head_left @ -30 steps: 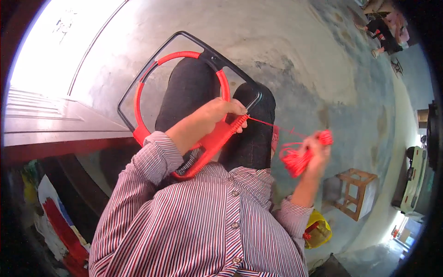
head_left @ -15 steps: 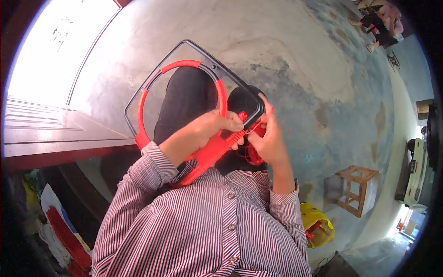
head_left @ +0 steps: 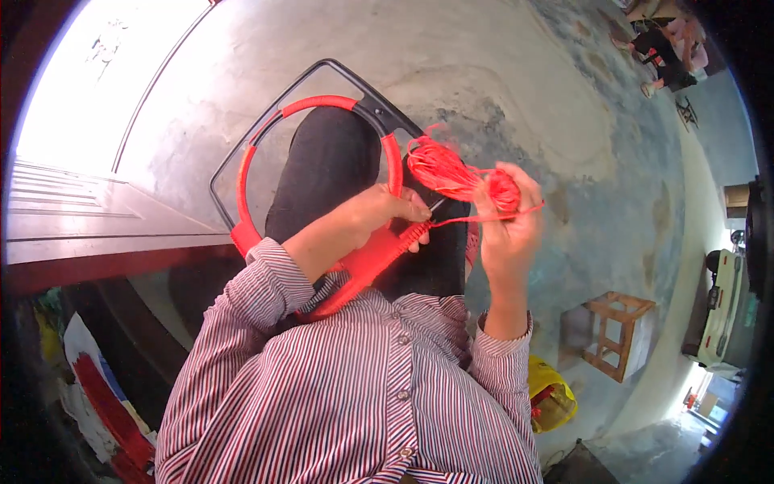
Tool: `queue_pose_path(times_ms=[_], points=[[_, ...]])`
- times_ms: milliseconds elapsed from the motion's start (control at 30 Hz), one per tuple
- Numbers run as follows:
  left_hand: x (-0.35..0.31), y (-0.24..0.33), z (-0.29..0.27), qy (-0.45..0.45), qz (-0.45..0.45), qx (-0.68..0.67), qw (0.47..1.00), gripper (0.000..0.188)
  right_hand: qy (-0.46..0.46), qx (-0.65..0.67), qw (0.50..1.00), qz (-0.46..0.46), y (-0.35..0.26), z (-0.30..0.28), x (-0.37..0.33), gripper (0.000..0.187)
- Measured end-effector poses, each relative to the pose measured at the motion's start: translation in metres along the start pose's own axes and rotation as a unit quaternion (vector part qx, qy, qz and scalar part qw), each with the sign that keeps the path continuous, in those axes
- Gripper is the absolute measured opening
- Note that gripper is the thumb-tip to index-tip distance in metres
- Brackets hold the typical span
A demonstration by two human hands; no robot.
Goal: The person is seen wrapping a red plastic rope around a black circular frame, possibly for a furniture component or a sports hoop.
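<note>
Across my lap lies a black frame (head_left: 326, 66) with a round ring inside it, partly wrapped in red cord. Red wrapping (head_left: 371, 256) also covers the side nearest my body. My left hand (head_left: 383, 211) pinches the frame's edge where the wrapping ends. To the right, my right hand (head_left: 509, 214) is raised and closed around a bundle of red cord (head_left: 443, 168), whose loose loops hang out toward the frame. A taut strand runs from the wrapped edge to the fingers of that hand. The frame's right corner is hidden behind the bundle.
A yellow bag (head_left: 551, 395) with red stuff inside stands right of me on the concrete floor. Beyond it is a wooden stool (head_left: 617, 335). Another person (head_left: 673, 52) sits at the far right. A door (head_left: 105, 206) stands at the left.
My right hand has moved up and right from the frame's corner, bringing the red cord bundle out from beneath. The strand is pulled out. My left hand keeps its place.
</note>
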State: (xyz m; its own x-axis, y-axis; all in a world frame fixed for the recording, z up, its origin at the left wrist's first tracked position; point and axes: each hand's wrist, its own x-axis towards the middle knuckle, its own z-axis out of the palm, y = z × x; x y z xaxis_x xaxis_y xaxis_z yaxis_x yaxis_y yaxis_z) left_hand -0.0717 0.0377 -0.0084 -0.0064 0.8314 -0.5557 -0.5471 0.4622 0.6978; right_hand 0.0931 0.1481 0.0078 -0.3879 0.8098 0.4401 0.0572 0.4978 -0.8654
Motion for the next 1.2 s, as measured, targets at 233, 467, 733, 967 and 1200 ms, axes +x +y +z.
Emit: queue_pose_path(times_ms=[233,467,733,967,1200], points=[[0.006,0.009,0.003,0.049,0.014,-0.019,0.998,0.014,-0.412,-0.127,0.893,0.127,0.024,-0.084,-0.030,0.031],[0.010,0.015,0.003,0.076,0.013,-0.056,0.995,0.016,-0.023,0.720,0.649,0.245,0.057,-0.166,-0.096,0.019],[0.016,0.012,-0.004,0.064,0.014,-0.074,0.995,0.016,0.162,0.514,0.647,0.540,0.098,-0.146,-0.142,0.018],[0.020,0.000,-0.006,0.061,0.046,0.004,0.997,0.019,0.071,0.455,0.764,0.452,0.109,-0.094,-0.063,0.035],[0.016,-0.007,-0.005,0.133,0.222,-0.037,0.965,0.052,-0.251,0.197,0.904,0.286,0.030,-0.016,0.043,0.037]])
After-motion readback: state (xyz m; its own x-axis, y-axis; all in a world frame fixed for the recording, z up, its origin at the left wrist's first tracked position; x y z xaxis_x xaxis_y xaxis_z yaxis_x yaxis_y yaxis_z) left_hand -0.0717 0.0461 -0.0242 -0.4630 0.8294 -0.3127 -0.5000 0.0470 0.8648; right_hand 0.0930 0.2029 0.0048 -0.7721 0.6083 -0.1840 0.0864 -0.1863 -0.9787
